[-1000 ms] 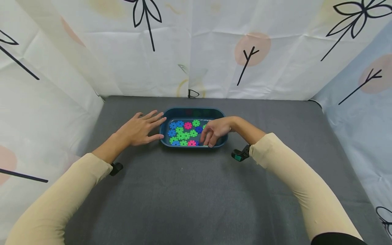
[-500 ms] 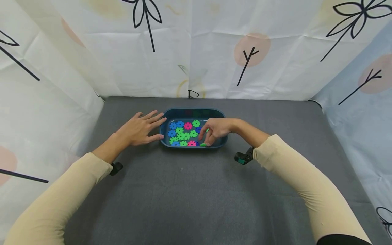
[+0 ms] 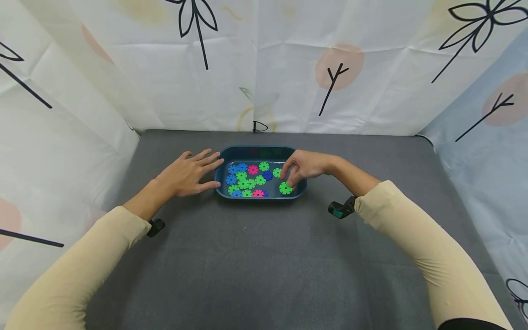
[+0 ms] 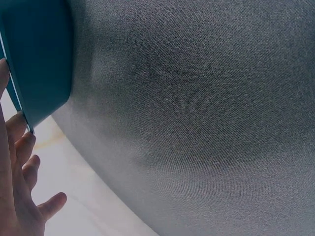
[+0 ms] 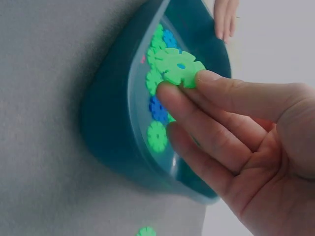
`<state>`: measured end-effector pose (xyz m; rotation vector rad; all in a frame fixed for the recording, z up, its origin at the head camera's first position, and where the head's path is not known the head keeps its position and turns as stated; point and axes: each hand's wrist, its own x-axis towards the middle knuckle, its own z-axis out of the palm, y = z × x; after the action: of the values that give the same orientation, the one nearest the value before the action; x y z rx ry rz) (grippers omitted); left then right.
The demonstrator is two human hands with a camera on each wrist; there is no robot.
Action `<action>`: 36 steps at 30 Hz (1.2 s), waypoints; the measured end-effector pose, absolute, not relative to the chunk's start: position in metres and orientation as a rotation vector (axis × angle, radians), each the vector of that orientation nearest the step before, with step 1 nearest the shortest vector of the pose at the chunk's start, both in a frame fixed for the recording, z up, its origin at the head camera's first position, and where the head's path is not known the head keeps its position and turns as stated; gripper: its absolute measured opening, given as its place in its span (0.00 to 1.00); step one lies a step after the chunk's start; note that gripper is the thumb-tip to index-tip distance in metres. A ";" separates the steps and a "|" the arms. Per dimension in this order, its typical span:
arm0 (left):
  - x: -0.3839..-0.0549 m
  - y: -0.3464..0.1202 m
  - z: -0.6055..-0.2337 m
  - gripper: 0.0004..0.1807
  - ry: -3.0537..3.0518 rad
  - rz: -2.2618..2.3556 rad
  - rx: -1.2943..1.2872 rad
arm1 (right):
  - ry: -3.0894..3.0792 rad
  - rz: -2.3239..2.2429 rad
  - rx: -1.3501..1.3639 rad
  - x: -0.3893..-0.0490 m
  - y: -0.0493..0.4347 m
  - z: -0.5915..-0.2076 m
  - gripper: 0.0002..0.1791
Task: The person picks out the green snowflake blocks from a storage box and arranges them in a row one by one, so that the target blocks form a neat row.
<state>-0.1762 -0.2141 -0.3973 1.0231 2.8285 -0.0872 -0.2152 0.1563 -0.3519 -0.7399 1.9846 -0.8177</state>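
A dark teal tray (image 3: 260,198) holds several notched, flower-shaped plastic discs, green (image 3: 260,180), blue (image 3: 231,179) and pink (image 3: 253,170). Between thumb and fingers my right hand (image 3: 310,164) pinches a green notched disc (image 5: 179,66), raised over the tray's right end. That disc (image 3: 285,188) faces the head camera, its small centre hole visible in the right wrist view. My left hand (image 3: 185,176) is spread at the tray's left end, fingertips right at the rim. The left wrist view shows the left fingers (image 4: 24,147) along the tray's outer edge.
Grey cloth (image 3: 247,266) covers the table. One green disc (image 5: 146,231) lies on it outside the tray, at the bottom of the right wrist view. A white patterned curtain (image 3: 288,91) stands along the back and sides.
My right hand has risen from the tray's front right part and shifted right, with a green disc now showing in its pinch. The left hand and the tray stay put.
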 end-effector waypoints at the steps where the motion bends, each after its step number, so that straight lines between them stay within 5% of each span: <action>1: -0.176 -0.214 -0.397 0.43 2.829 -0.085 1.022 | 1.998 -0.829 -0.741 -0.216 0.160 -0.351 0.19; 16: -0.176 -0.215 -0.395 0.43 2.810 -0.115 1.026 | 2.360 -1.090 -0.464 -0.225 0.235 -0.363 0.17; 36: -0.176 -0.214 -0.394 0.42 2.810 -0.098 1.016 | 2.703 -1.174 -0.167 -0.222 0.279 -0.431 0.14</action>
<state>-0.1764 -0.2138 -0.3935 1.0163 2.8096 -0.0979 -0.2219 0.2790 -0.4310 -0.1672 2.7035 -1.1737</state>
